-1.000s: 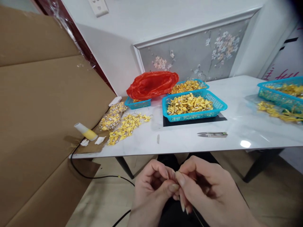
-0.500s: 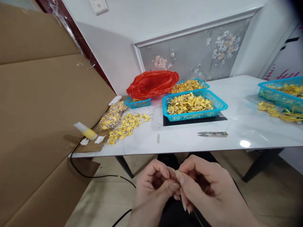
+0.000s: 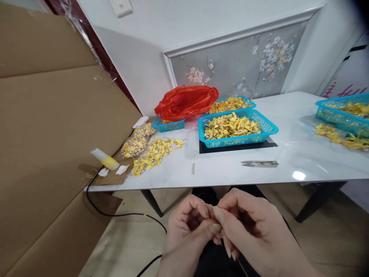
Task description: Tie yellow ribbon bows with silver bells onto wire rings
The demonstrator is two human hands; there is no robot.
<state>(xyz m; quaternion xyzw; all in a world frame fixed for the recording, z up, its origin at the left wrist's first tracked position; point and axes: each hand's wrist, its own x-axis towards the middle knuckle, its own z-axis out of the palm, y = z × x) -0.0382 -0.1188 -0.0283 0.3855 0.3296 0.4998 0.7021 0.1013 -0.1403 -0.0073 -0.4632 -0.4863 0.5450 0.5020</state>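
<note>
Hands pinched together, low in front of the table

Left hand (image 3: 188,227) and right hand (image 3: 248,229) curl nearly closed, fingertips touching; a thin wire (image 3: 241,268) trails down-right below them.

2 hands (image 3: 219,227) pinched together below table (image 3: 288,154)

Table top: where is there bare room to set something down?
The table is bare between the near blue basket and the right-hand basket, and along the front edge around the snips. The left end is crowded with loose yellow bows, a glue bottle and a red bag.
</note>
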